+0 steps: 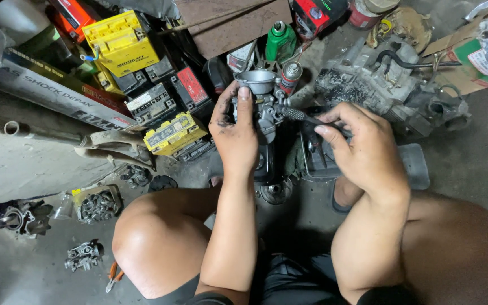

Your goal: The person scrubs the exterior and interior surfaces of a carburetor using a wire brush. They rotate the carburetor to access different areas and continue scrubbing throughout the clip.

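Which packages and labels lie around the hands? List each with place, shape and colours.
Yellow battery: top left, boxy, black print.
Second yellow battery: left of the left hand, flat, yellow top.
Black battery: between them, red label.
Green bottle: top centre, black cap.
Spray can: beside the carburetor, red-and-white label.
Long box: far left, grey and red.

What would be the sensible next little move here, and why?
Probably turning the screwdriver a little: the right hand holds it with its tip against the side of the carburetor, which the left hand grips.
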